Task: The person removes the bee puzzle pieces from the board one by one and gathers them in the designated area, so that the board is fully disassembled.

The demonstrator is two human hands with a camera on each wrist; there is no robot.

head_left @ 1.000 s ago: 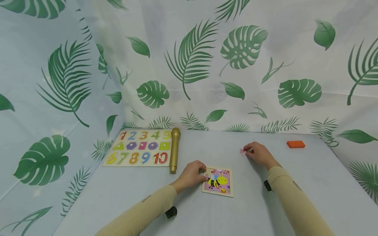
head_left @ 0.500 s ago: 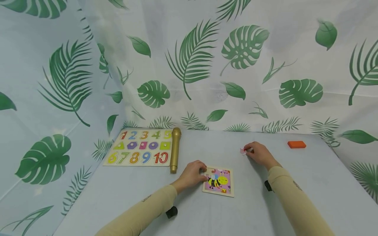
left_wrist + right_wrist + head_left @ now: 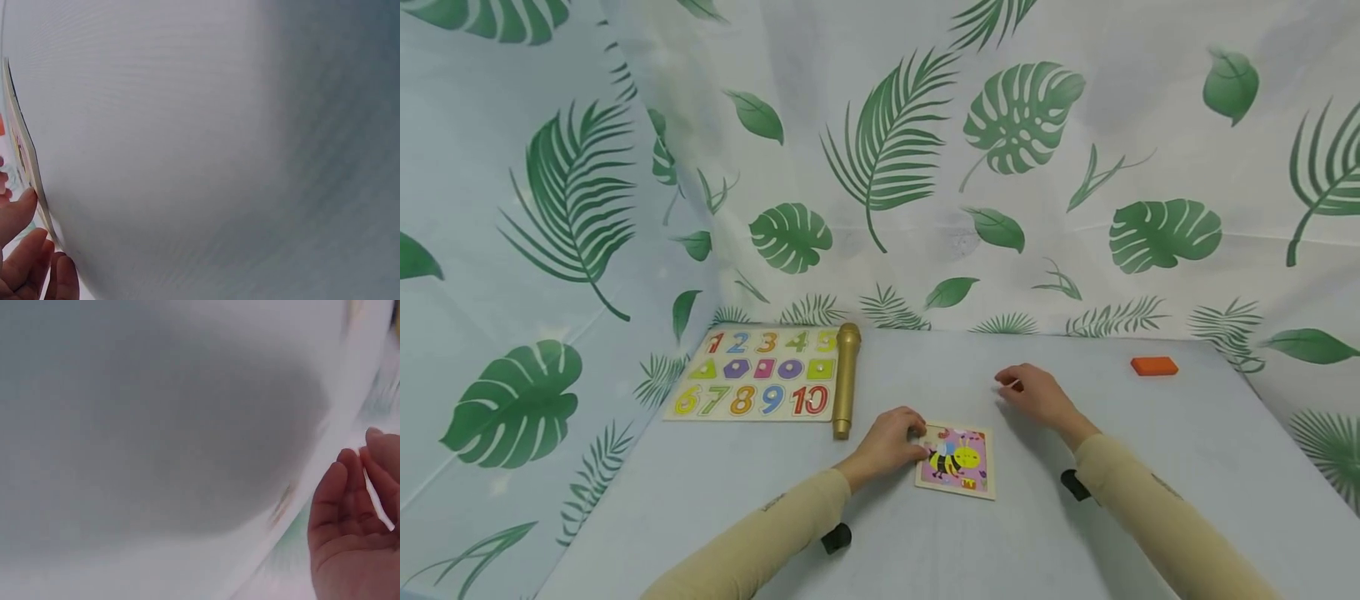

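Note:
A small square bee puzzle (image 3: 956,461) with a pale wooden frame lies on the table in the head view. My left hand (image 3: 887,446) grips its left edge; in the left wrist view the thumb (image 3: 19,212) and the fingers meet that frame, seen nearly edge-on. My right hand (image 3: 1037,398) is above the table, behind and to the right of the puzzle. Between its thumb and fingers the right wrist view shows a thin white puzzle piece (image 3: 379,503), edge-on. Its printed face is hidden, and the head view does not show it.
A wooden number puzzle board (image 3: 748,372) lies at the back left, a gold microphone (image 3: 846,381) along its right edge. Towards the back right is an orange block (image 3: 1154,367). Leaf-printed cloth (image 3: 910,167) closes off the back and the sides.
My right hand has shifted slightly left, and the pink piece at its fingertips no longer shows in the head view. My left hand and the bee puzzle have stayed put.

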